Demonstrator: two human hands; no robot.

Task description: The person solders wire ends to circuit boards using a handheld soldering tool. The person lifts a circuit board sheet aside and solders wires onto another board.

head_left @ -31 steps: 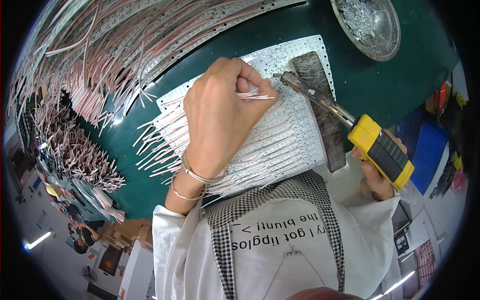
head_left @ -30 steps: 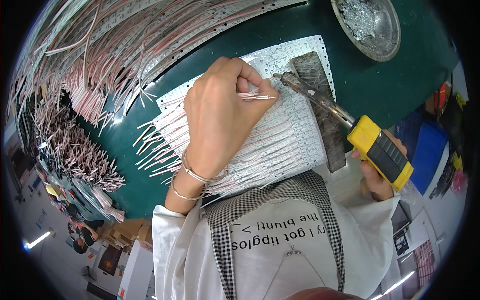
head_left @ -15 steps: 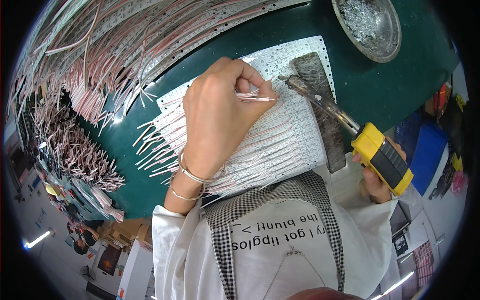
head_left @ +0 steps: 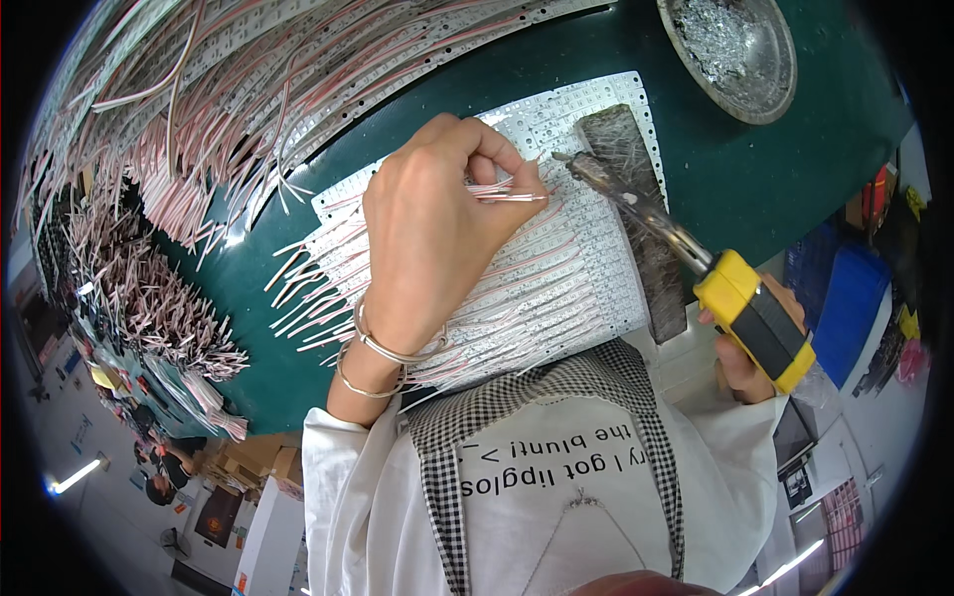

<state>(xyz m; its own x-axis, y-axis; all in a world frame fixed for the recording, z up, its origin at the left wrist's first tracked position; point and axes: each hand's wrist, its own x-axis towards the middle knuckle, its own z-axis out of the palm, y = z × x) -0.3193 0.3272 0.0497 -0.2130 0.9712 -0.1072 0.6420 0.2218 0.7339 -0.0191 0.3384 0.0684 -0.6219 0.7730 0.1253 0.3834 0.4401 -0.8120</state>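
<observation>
Over a white circuit board panel (head_left: 586,288) my left hand (head_left: 427,219) is closed, pinching a few thin red-and-white wires (head_left: 512,196) between thumb and fingers. Rows of similar wires run across the panel and stick out past its left side. My right hand (head_left: 750,363) grips the yellow-and-black handle of a soldering iron (head_left: 740,308). The iron's tip is just right of the pinched wire ends; whether it touches the panel I cannot tell. A dark, worn bar (head_left: 636,179) lies along the panel's right side, partly under the iron's metal shaft.
At the upper right a round metal bowl (head_left: 780,70) holds silvery scraps. Stacked wired panels (head_left: 328,79) fill the upper left of the green table (head_left: 740,159). A heap of short wires (head_left: 149,288) lies at the left. A blue bin (head_left: 855,308) stands beyond the table's right edge.
The soldering iron has shifted very slightly, its handle a little left and up. My left hand keeps its pinch on the wires, almost unmoved.
</observation>
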